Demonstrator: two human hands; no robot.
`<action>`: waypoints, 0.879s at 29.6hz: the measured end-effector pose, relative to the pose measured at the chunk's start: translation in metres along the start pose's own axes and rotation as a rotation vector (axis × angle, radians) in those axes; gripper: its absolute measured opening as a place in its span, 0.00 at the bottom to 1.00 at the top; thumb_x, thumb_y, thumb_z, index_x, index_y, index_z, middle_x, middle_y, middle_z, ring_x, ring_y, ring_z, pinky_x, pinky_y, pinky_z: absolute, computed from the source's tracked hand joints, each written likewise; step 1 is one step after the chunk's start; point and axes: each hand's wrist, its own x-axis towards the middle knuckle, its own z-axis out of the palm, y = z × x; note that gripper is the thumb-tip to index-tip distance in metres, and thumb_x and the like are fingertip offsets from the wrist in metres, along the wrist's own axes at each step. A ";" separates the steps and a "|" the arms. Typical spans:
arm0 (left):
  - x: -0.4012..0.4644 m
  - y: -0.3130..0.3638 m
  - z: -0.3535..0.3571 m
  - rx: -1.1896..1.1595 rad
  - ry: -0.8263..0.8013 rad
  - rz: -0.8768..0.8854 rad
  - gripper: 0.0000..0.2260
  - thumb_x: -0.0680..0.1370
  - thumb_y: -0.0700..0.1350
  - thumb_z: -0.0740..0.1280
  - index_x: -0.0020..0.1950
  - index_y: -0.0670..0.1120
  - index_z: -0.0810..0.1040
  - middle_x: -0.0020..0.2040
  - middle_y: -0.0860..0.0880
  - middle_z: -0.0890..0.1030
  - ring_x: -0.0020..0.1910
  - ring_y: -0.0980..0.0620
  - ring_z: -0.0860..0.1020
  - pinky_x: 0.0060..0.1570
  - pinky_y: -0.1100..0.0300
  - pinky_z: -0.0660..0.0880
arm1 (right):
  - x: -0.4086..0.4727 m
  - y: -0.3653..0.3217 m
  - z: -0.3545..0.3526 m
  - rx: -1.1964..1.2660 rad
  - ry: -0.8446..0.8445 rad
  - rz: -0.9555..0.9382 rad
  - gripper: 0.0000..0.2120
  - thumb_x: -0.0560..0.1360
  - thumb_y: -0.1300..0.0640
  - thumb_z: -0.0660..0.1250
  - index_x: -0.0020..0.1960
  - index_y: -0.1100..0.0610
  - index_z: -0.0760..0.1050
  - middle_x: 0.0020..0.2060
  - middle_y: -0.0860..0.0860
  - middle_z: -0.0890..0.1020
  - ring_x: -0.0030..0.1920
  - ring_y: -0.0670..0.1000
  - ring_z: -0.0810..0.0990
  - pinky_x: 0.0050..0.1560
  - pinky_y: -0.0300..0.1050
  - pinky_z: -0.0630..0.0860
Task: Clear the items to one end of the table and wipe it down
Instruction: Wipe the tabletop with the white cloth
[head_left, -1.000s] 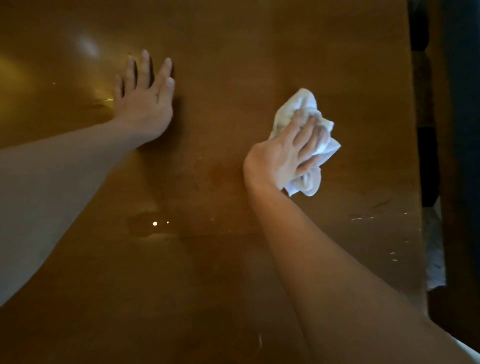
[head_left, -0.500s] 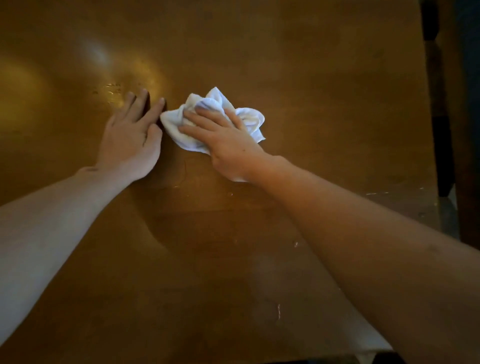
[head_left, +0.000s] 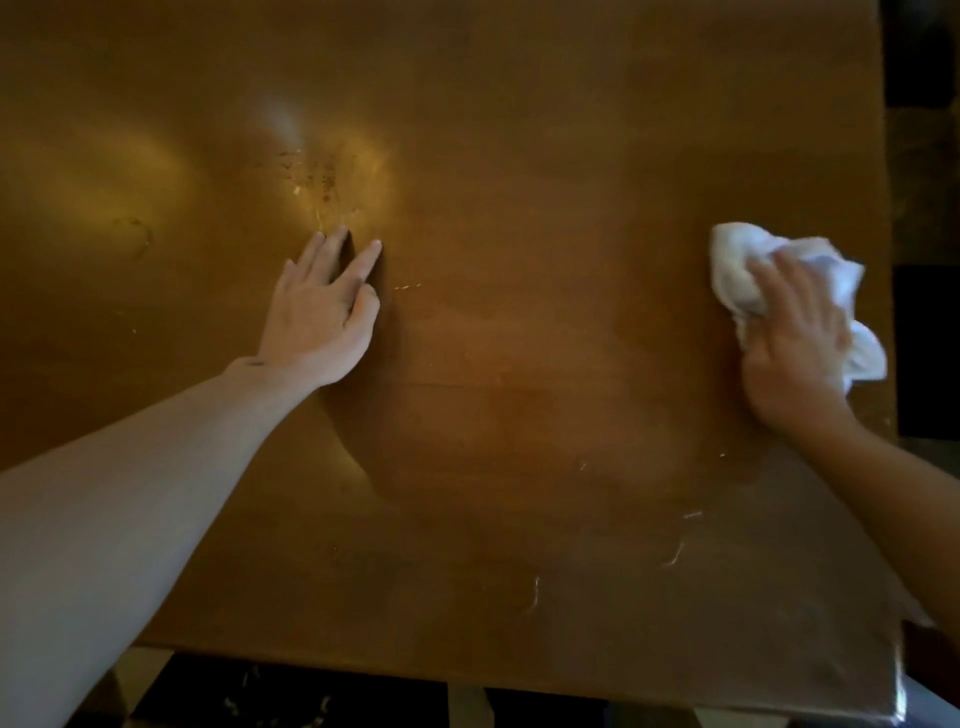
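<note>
A brown wooden table (head_left: 519, 156) fills the view. My right hand (head_left: 795, 343) presses a crumpled white cloth (head_left: 737, 260) flat onto the tabletop close to the table's right edge; the cloth sticks out beyond my fingers on the far side and to the right. My left hand (head_left: 324, 306) rests palm down on the table left of centre, fingers spread, holding nothing. Small crumbs and smears (head_left: 311, 176) lie just beyond my left fingertips.
The table's right edge (head_left: 885, 208) borders a dark gap with dim furniture beyond. Its near edge (head_left: 467, 670) runs along the bottom, with dark floor below. Faint scratches (head_left: 675, 556) mark the near right surface.
My right hand has swept the cloth from beside my left hand across to the table's right edge. My left hand has stayed flat on the table.
</note>
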 end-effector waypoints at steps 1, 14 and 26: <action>-0.008 -0.004 0.003 -0.005 0.006 -0.005 0.28 0.82 0.58 0.42 0.83 0.58 0.55 0.84 0.50 0.50 0.83 0.49 0.45 0.80 0.45 0.45 | -0.010 0.003 -0.001 0.003 0.032 0.094 0.27 0.80 0.62 0.59 0.78 0.54 0.61 0.79 0.54 0.60 0.80 0.56 0.53 0.76 0.66 0.49; -0.056 -0.052 0.021 -0.078 0.082 -0.107 0.29 0.80 0.56 0.45 0.82 0.56 0.57 0.83 0.45 0.53 0.82 0.44 0.47 0.80 0.44 0.46 | -0.012 -0.137 0.077 0.127 0.341 0.728 0.32 0.83 0.56 0.56 0.82 0.47 0.45 0.82 0.48 0.50 0.81 0.53 0.45 0.77 0.61 0.43; -0.054 -0.055 0.026 -0.123 0.118 -0.074 0.29 0.80 0.56 0.45 0.82 0.56 0.58 0.84 0.46 0.53 0.83 0.46 0.47 0.80 0.45 0.43 | -0.022 -0.228 0.126 0.142 0.223 0.392 0.38 0.75 0.64 0.59 0.81 0.46 0.53 0.82 0.46 0.53 0.81 0.50 0.44 0.75 0.60 0.43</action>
